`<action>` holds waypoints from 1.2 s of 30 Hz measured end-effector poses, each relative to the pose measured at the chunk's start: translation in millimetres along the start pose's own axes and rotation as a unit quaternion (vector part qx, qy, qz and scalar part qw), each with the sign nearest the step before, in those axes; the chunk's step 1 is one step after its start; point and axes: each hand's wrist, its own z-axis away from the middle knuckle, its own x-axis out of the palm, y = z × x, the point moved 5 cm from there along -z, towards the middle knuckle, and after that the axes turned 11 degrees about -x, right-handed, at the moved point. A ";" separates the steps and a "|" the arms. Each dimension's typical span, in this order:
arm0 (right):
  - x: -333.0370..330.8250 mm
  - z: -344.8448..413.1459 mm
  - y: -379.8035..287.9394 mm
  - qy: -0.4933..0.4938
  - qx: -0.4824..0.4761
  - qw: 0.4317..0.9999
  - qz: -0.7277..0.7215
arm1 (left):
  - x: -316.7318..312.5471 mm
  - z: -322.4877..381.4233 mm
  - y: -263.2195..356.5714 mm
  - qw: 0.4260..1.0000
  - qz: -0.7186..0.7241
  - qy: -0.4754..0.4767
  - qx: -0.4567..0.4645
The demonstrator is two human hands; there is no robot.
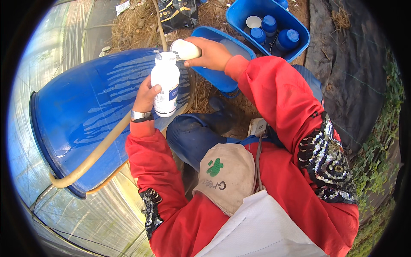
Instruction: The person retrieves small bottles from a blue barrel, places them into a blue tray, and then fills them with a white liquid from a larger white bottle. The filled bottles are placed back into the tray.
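My left hand [145,96] grips a white plastic bottle [165,85] with a printed label around its lower half. The bottle stands nearly upright, and its uncapped mouth is at the top. In my right hand [213,53] is a small white cup [188,49], tipped sideways with its rim at the bottle's mouth. Whether anything flows between them is too small to tell. Both hands are above the near part of a large blue plastic drum [93,102], which has wet streaks down its side.
A pale hose [106,146] runs across the drum. Beyond my right hand lies a blue tub [221,82] holding liquid. Another blue tub [303,48] contains blue-capped bottles [287,40] and a white cup [253,22]. A black printed bag [179,16] rests on straw. Black ground sheet [346,80] covers the right.
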 end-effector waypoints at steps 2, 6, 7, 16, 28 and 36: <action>-0.9 -0.1 -1.1 0.001 0.000 1.000 0.013 | -1.7 -1.5 -5.3 1.000 0.002 0.006 -0.001; -3.4 0.2 -3.4 0.007 0.006 1.000 0.028 | -4.3 -1.3 -12.8 1.000 0.013 0.018 0.009; -5.0 0.2 -4.9 0.016 -0.002 1.000 0.022 | -5.0 -1.0 -13.6 1.000 0.017 0.021 0.014; -9.8 -0.3 -1.3 0.047 -0.007 0.998 -0.038 | -12.6 -3.4 -23.7 0.995 0.048 0.059 0.063; -24.5 42.7 63.1 -0.232 0.209 0.883 0.350 | 13.1 -2.3 -27.7 0.911 0.257 0.121 0.299; 0.7 27.8 77.5 -0.473 0.278 0.686 0.477 | 34.7 3.5 -13.7 0.912 0.245 0.090 0.317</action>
